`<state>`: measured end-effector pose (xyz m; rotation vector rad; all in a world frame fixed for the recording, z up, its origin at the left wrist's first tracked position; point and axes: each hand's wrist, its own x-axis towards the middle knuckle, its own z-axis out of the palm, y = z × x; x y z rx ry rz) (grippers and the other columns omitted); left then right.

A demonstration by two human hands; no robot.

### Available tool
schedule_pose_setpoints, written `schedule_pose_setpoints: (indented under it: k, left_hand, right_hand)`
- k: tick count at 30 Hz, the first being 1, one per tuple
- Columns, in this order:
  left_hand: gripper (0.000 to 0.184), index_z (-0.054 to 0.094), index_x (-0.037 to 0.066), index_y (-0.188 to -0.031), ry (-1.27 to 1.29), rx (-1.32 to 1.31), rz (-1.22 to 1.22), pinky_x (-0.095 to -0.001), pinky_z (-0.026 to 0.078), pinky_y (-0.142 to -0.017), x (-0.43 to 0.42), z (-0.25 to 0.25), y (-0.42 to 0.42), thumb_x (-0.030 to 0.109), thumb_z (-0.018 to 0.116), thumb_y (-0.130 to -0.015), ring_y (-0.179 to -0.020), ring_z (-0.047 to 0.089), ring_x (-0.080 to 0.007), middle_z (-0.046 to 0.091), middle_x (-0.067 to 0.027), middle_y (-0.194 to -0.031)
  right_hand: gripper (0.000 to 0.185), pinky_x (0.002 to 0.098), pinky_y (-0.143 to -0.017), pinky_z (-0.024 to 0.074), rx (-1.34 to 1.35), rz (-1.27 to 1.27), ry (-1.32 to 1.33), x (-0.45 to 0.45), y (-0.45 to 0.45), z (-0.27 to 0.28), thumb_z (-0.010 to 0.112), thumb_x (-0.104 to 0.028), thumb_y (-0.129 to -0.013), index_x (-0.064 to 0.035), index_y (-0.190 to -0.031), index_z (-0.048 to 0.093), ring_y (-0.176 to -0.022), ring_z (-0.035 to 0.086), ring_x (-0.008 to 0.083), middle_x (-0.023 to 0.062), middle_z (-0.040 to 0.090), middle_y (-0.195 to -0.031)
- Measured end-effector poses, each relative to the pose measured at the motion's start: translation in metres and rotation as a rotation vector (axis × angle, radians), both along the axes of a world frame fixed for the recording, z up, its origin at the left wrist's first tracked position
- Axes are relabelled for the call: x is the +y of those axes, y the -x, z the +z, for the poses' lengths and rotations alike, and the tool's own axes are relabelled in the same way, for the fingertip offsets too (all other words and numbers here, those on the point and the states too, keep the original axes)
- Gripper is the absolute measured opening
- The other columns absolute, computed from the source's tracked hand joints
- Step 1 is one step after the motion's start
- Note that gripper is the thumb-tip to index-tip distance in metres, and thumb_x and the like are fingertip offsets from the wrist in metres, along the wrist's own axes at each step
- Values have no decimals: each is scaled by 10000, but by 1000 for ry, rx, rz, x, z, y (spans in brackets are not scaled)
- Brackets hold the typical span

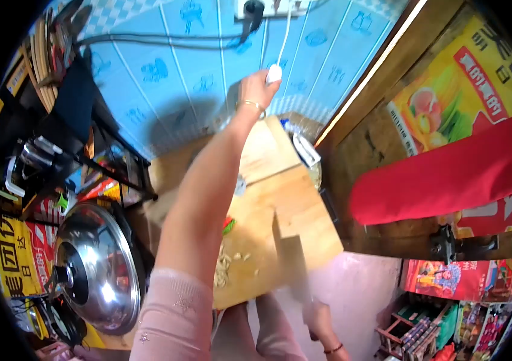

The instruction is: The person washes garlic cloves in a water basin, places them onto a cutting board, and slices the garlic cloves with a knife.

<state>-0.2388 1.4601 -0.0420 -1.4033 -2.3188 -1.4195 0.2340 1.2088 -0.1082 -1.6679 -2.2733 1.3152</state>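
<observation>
My left hand (257,90) is stretched far forward to the blue wall, its fingers closed on a small white fitting (274,73) on a white cord. That cord runs up toward the wall socket (274,8). Low on the right, my right hand (321,323) grips a cleaver (292,263), its blade blurred and hanging over the front right of the wooden cutting board (313,222). Sliced pale pieces (221,271) lie on the board, partly hidden by my left forearm. A bit of red and green vegetable (228,225) shows beside that arm.
A pan with a domed metal lid (102,265) stands at the left, below a black rack (81,141) with utensils. To the right are a red padded board (442,171) and a wooden panel with posters. A small wooden stool (415,328) is on the floor.
</observation>
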Motion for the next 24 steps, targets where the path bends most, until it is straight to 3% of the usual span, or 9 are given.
schedule_pose_setpoints:
  k: [2, 6, 8, 10, 11, 14, 18, 20, 24]
  left_hand:
    - [465, 603, 52, -1122, -129, 15, -97, -390, 491, -793, -3, -16, 12, 346, 710, -778, -910, 640, -305, 658, -167, -1011]
    - [579, 498, 19, -1258, -321, 52, 26, -379, 484, -838, -105, -18, -35, 256, 732, -784, -947, 633, -261, 640, -154, -1074]
    - [435, 560, 18, -1183, -176, -62, 25, -356, 493, -812, -188, -49, -73, 193, 706, -812, -910, 632, -252, 650, -142, -1006]
    - [137, 652, 31, -938, 37, -231, -29, -337, 489, -756, -259, -90, -122, 122, 663, -836, -844, 621, -258, 646, -122, -912]
    - [117, 660, 55, -923, 204, -179, -63, -363, 482, -739, -286, -105, -145, 112, 670, -821, -821, 597, -280, 639, -101, -885]
    - [138, 663, 81, -920, 257, -94, -190, -381, 460, -756, -331, -158, -192, 119, 679, -789, -839, 569, -283, 629, -88, -877]
    - [127, 635, 91, -869, 176, -20, -175, -393, 408, -822, -326, -177, -219, 97, 634, -741, -894, 530, -249, 593, -59, -879]
    - [95, 624, 83, -833, 285, 88, -140, -399, 409, -788, -319, -182, -220, 83, 630, -738, -862, 529, -254, 583, -61, -846]
    - [69, 619, 90, -808, 179, 4, -71, -392, 415, -748, -314, -195, -228, 102, 645, -746, -793, 531, -271, 575, -68, -789]
  right_hand:
    - [190, 434, -523, 461, 78, 148, -188, -2, -9, -19, 549, -175, -916, 3, -899, 614, -570, 584, 409, 239, 567, -637]
    - [170, 411, -497, 447, 38, -3, 61, -2, 11, -4, 534, -140, -926, 11, -895, 605, -509, 564, 364, 230, 551, -609]
    - [167, 408, -502, 448, 46, 10, 54, -4, 9, -14, 532, -136, -927, 13, -888, 597, -523, 569, 362, 222, 553, -614]
    - [165, 405, -506, 448, 46, 15, 39, -5, 8, -24, 530, -132, -928, 15, -881, 589, -538, 575, 360, 213, 556, -619]
    - [156, 406, -515, 451, 48, 71, -8, -6, 6, -27, 528, -127, -927, 13, -898, 590, -555, 578, 365, 211, 564, -634]
    - [158, 419, -551, 465, -38, 147, 27, -4, 16, -19, 526, -115, -922, 10, -986, 596, -625, 591, 398, 225, 592, -702]
    - [193, 438, -600, 480, 30, 251, -72, -12, 25, -24, 524, -108, -917, 18, -1047, 588, -696, 603, 418, 248, 605, -758]
    - [199, 445, -613, 483, 42, 275, -95, -17, 27, -26, 522, -108, -916, 23, -1051, 585, -713, 606, 420, 254, 607, -770]
    - [212, 449, -619, 484, 19, 270, -41, -18, 28, -32, 525, -104, -913, 30, -1068, 578, -718, 604, 426, 264, 605, -769]
